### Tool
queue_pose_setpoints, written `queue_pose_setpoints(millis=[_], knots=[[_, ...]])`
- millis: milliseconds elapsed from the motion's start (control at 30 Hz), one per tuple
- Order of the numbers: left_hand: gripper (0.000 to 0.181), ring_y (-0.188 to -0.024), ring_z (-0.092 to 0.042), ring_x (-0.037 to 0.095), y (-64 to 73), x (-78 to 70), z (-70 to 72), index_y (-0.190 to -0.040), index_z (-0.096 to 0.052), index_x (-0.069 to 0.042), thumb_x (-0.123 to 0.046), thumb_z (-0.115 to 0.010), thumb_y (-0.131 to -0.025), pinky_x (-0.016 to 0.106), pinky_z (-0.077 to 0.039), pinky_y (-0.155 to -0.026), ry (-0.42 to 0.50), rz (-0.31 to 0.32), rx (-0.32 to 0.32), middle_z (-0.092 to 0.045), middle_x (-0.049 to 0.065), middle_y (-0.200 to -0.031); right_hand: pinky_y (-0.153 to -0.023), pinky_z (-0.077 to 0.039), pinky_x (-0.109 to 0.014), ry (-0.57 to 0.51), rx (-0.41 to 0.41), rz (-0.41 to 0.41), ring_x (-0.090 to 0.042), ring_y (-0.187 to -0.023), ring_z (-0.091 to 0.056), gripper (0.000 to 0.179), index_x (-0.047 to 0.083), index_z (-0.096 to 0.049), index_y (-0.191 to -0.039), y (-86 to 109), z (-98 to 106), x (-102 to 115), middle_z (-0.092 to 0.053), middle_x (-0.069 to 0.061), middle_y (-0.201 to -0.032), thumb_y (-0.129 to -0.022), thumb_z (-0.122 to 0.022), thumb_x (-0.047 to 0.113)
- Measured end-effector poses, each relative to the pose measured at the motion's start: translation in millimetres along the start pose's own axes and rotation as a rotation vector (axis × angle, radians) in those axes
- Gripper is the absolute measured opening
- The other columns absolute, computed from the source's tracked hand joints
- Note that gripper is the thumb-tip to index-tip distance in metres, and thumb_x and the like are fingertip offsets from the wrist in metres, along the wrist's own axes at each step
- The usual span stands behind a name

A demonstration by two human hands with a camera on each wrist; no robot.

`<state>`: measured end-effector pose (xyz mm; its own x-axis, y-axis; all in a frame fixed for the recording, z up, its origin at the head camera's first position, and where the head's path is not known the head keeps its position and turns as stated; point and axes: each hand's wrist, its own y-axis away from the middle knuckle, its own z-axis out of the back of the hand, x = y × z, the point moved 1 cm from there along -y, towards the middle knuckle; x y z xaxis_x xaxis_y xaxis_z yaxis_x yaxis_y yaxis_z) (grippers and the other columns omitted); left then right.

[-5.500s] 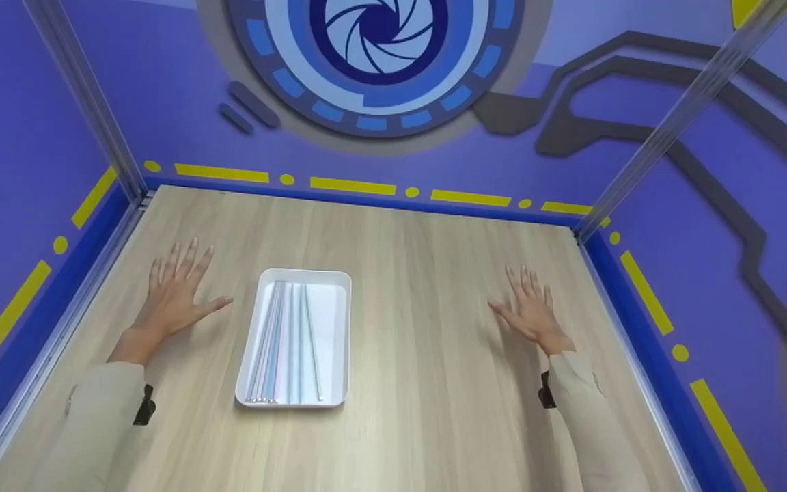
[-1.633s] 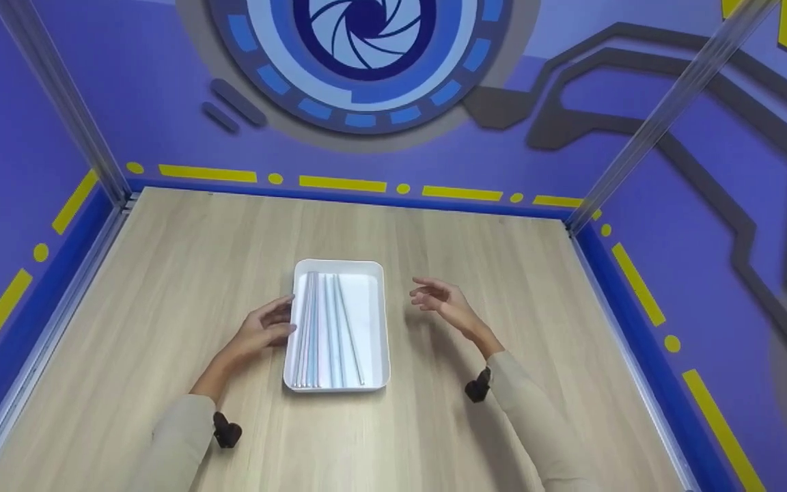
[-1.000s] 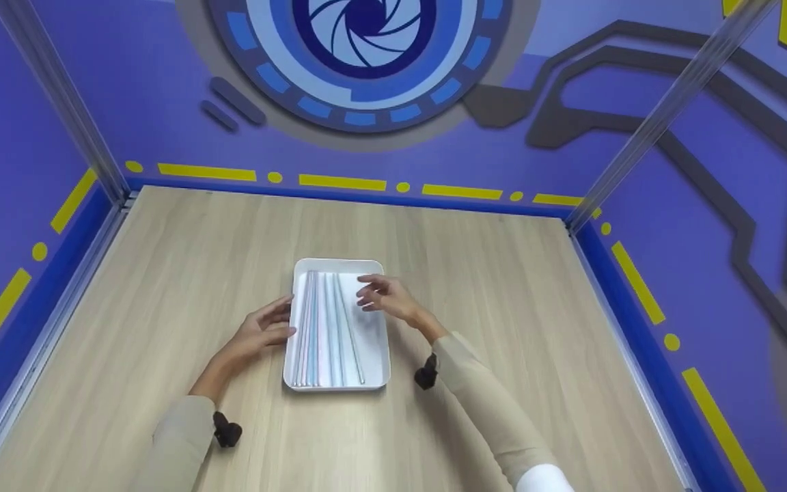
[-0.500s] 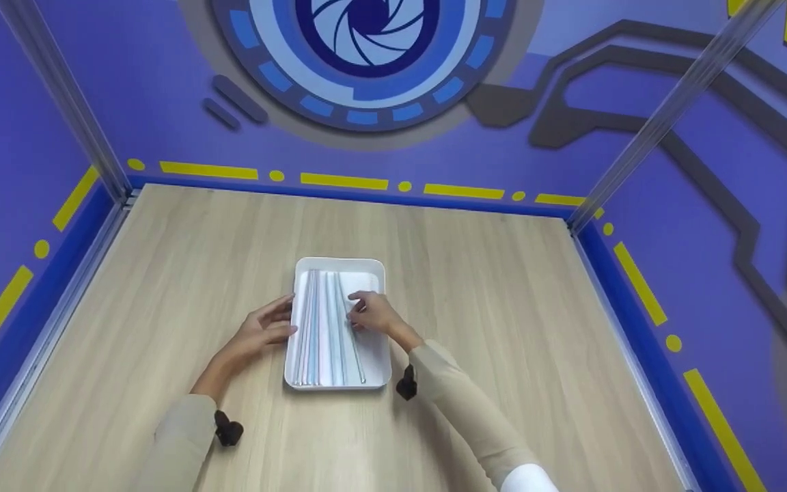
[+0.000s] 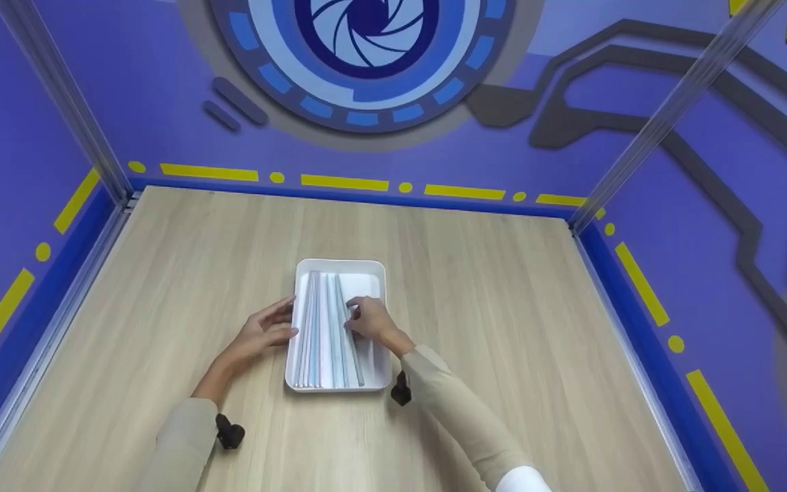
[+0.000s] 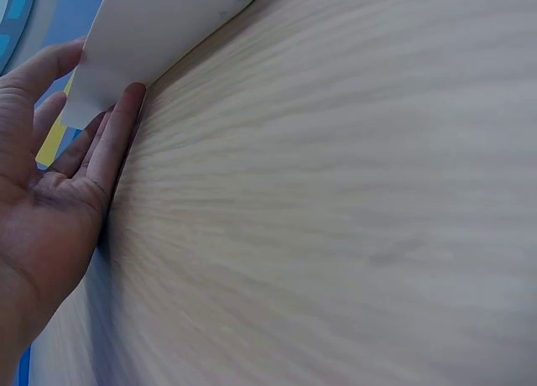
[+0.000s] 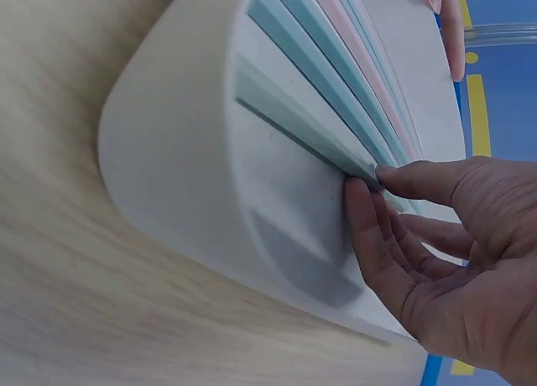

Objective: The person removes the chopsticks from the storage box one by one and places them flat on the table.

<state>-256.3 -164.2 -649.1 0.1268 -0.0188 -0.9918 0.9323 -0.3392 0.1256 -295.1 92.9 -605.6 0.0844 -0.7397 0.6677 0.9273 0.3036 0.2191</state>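
A white shallow tray [image 5: 373, 283] on the table holds several long, slim pastel sticks with flat faces. My right hand [image 5: 371, 320] reaches in over the tray's right side. In the right wrist view, the thumb and index finger of that hand [image 7: 470, 260] pinch the rightmost stick, a pale green one [image 7: 294, 122]. Teal sticks [image 7: 327, 84] and a pink stick [image 7: 361, 46] lie beside it. My left hand [image 5: 253, 338] stays at the tray's left wall. In the left wrist view, its lightly bent fingers [image 6: 117, 138] touch the tray's outer side [image 6: 159, 33].
The pale wood table [image 5: 489, 307] extends around the tray. Purple-blue panels [image 5: 161, 89] with yellow markings stand at the back and both sides, with metal corner posts [image 5: 680, 109]. A small black wrist device [image 5: 229, 432] sits on each sleeve.
The tray has shifted right since the oldest frame, and my left hand has come to its side. My right hand has moved left into the tray and taken the pale green stick.
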Motion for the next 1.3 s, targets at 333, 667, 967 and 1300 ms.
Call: queue_pose_setpoints(millis=[333,667,967,1300], knots=[[0.077,-0.135,-0.049,0.04,-1.4,1.9,-0.5,-0.16,-0.033,-0.011,-0.01,-0.073,-0.094,0.028,-0.058,-0.098,0.011,-0.01,-0.012,-0.045,0.028,-0.15,-0.053,-0.051,-0.018,0.016,-0.069,0.019,-0.01,-0.061,-0.062,0.042,-0.005,-0.066,-0.128,0.8,-3,1,-0.075,-0.015,-0.091,-0.086,-0.074,0.0],[0.075,-0.135,-0.052,0.041,-0.1,0.8,-0.7,-0.161,-0.031,-0.008,-0.009,-0.069,-0.096,0.03,-0.058,-0.099,0.044,-0.016,0.019,-0.041,0.029,-0.153,-0.058,-0.058,-0.023,-0.059,-0.057,0.047,-0.016,-0.067,-0.07,0.044,-0.003,-0.065,-0.131,2.8,6,-2,-0.077,-0.015,-0.092,-0.088,-0.075,0.004],[0.075,-0.135,-0.052,0.041,-1.3,0.5,-0.6,-0.16,-0.032,-0.009,-0.009,-0.071,-0.096,0.029,-0.058,-0.099,0.036,-0.01,0.008,-0.043,0.029,-0.151,-0.063,-0.065,-0.035,-0.383,-0.039,0.0,-0.018,-0.066,-0.072,0.048,-0.005,-0.062,-0.135,5.7,18,-6,-0.072,-0.014,-0.09,-0.089,-0.075,0.0],[0.076,-0.135,-0.051,0.041,0.9,-0.8,-1.8,-0.161,-0.031,-0.008,-0.011,-0.07,-0.096,0.031,-0.058,-0.099,0.041,-0.008,0.01,-0.043,0.029,-0.152,-0.063,-0.065,-0.031,-0.551,-0.05,-0.072,-0.018,-0.075,-0.074,0.051,-0.005,-0.06,-0.137,6.6,31,-9,-0.071,-0.014,-0.09,-0.088,-0.075,-0.005]])
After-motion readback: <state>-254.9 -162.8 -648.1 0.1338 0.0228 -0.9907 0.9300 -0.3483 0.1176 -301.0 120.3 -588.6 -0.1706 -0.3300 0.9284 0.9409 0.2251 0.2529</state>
